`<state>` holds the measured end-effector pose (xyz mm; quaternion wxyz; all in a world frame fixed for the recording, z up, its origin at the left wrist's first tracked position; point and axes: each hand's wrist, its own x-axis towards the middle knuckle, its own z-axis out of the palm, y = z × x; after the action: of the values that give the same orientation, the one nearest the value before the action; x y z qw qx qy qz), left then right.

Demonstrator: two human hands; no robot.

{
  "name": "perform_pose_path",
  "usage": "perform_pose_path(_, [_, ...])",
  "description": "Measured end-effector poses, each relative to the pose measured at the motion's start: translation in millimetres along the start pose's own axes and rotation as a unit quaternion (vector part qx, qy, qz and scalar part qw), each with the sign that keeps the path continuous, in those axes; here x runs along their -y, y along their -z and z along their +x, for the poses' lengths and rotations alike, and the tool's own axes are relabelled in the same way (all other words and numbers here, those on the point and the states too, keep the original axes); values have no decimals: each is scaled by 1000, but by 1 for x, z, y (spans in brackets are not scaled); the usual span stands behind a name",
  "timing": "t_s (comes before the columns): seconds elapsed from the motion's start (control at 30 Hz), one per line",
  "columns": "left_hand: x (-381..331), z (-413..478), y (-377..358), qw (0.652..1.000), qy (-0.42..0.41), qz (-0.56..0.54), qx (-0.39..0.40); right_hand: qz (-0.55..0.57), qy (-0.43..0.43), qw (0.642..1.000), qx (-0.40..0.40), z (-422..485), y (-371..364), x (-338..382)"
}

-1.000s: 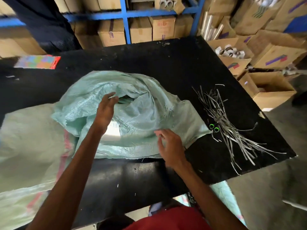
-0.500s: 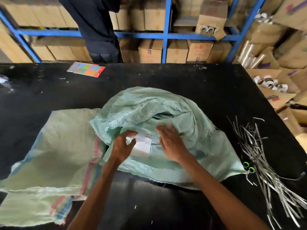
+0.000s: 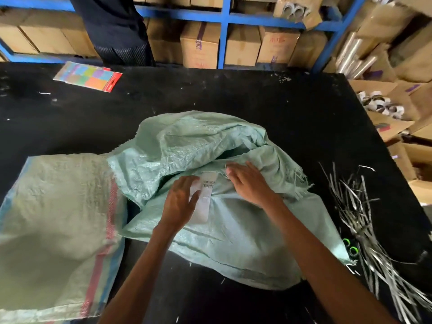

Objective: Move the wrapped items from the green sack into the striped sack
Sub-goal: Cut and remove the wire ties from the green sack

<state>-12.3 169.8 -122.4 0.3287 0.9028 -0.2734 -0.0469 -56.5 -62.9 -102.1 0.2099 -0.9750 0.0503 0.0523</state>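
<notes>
Crumpled green sack (image 3: 198, 146) lies mid-desk (image 3: 233, 94), overlapping the flat striped sack (image 3: 53, 218) on its left; a white barcode-labelled wrapped item (image 3: 207, 185) lies on the green sack.

Pale green sack (image 3: 233, 242), red-and-blue striped sack (image 3: 58, 218), black table (image 3: 233, 97)
</notes>
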Motion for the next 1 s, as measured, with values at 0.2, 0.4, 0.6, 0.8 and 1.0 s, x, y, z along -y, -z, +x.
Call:
perform_pose_path(0.2, [18, 5, -5, 999, 30, -12, 43, 52, -20, 997, 57, 17, -20, -6])
perform_pose_path(0.4, [10, 25, 2, 999, 17, 17, 49, 69, -37, 992, 100, 15, -25, -8])
perform_pose_path(0.6, [0, 43, 3, 999, -27, 12, 14, 51, -24, 994, 89, -1, -31, -7])
perform_pose_path(0.8, [1, 47, 3, 999, -52, -4, 17, 28, -35, 995, 94, -8, -34, -6])
perform_pose_path(1.0, [-12, 47, 1, 996, -73, 12, 56, 30, -22, 996, 75, -16, -38, -8])
